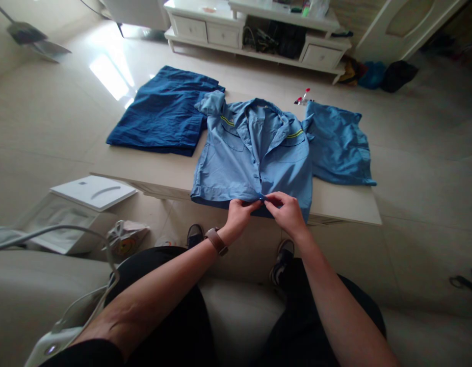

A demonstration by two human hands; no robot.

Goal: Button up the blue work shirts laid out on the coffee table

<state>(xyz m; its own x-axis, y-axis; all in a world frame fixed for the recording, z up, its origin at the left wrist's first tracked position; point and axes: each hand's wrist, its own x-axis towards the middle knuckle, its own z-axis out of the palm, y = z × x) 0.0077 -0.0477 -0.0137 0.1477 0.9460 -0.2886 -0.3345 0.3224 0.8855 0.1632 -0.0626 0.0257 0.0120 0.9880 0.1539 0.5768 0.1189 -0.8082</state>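
A light blue work shirt (228, 163) with yellow stripes on its chest lies face up across the low table, its hem hanging over the front edge. The collar and upper front are spread apart, while some lower buttons look fastened. At the bottom of the front opening, my left hand (239, 211) pinches the hem. My right hand (285, 209) grips the cloth right beside it, fingertips nearly meeting the left ones. Whether a button sits between the fingers is too small to tell. My left wrist wears a brown-strapped watch (216, 240).
Folded dark blue clothing (163, 112) lies left on the table (159, 176), another blue garment (339, 145) right, near red-capped bottles (306, 95). A white box (94, 192) and plastic bag (125, 237) stand by the sofa. A cable (68, 228) loops at left. A TV cabinet (224, 35) stands behind.
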